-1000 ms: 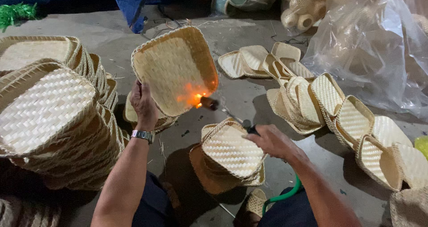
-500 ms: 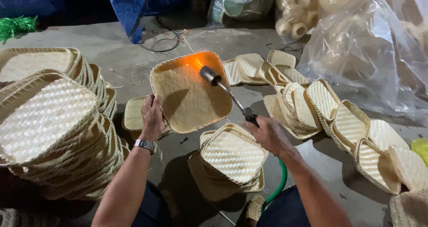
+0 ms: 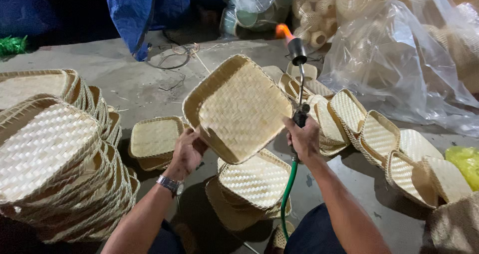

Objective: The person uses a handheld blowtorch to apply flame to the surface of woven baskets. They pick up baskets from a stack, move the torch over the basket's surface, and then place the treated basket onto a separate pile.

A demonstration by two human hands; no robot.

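A tall stack of woven trays (image 3: 50, 159) stands at far left on the concrete floor (image 3: 129, 84); each visible tray is empty. The left hand (image 3: 187, 152) holds one square woven tray (image 3: 239, 109) tilted above the floor, its grip clamped on the lower left rim. Below it lies a short stack of smaller trays (image 3: 257, 181), also empty. The right hand (image 3: 302, 137) has its grip closed around the gas torch (image 3: 298, 79), flame burning at the nozzle, green hose (image 3: 287, 194) trailing down. Further trays (image 3: 379, 139) lean in a row at right.
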